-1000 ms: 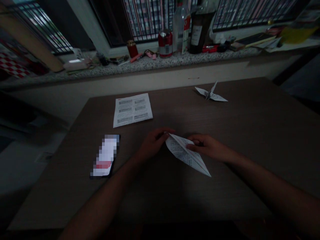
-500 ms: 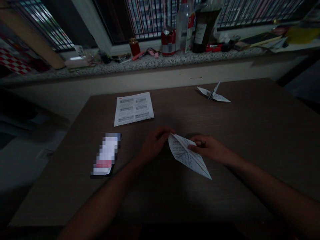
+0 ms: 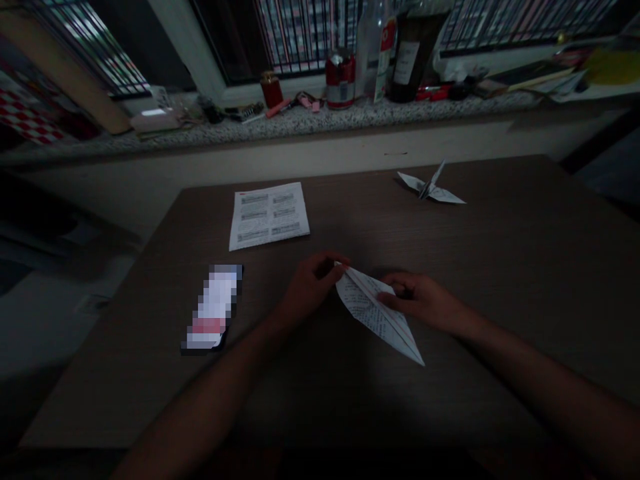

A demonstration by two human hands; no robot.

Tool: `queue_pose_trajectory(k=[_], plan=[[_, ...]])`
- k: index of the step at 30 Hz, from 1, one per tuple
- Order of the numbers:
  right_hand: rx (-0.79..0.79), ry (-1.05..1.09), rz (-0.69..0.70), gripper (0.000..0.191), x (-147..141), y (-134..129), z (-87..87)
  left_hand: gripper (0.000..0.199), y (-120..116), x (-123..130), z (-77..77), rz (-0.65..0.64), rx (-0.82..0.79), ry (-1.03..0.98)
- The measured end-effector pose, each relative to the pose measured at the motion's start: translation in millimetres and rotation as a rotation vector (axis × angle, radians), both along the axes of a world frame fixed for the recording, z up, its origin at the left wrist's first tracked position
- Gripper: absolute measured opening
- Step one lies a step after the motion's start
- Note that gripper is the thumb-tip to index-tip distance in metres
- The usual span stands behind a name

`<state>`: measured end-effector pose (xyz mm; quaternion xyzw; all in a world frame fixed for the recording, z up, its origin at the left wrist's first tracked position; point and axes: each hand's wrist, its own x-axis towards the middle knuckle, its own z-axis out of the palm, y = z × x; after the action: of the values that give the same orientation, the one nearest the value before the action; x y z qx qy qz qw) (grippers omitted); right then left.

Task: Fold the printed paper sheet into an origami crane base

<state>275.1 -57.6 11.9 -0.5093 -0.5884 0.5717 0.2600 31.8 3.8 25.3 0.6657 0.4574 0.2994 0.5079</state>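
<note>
A folded sheet of printed paper, shaped like a long diamond with a crease down its length, is between my two hands above the table. My left hand pinches its upper left tip between thumb and fingers. On the paper's right edge, my right hand grips with the thumb on top and the fingers curled, partly hidden, beneath. The paper's lower right point sticks out free toward me.
A folded paper crane stands at the back right of the brown table. A printed sheet lies at the back left, a phone nearer on the left. Behind, the stone sill bears a red can and bottles.
My left thumb has come over the paper's upper left tip, and the tip lies flatter. The paper has shifted slightly left at that end. My right hand keeps its grip.
</note>
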Motion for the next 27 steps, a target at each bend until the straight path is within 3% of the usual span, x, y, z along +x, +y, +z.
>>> queue_pose_trajectory(k=[9, 17, 27], plan=[[0.023, -0.022, 0.023, 0.03, -0.1, 0.1, -1.2, 0.018, 2.6, 0.1, -4.8, -0.001, 0.017, 0.005], [0.062, -0.101, 0.044, 0.028, 2.3, 1.4, -1.9, 0.021, -0.8, 0.6, -1.3, -0.11, 0.117, 0.17], [0.039, -0.021, 0.107, 0.03, 7.1, 1.8, -9.0, 0.026, 3.5, -3.8, -5.3, -0.17, -0.043, 0.129]])
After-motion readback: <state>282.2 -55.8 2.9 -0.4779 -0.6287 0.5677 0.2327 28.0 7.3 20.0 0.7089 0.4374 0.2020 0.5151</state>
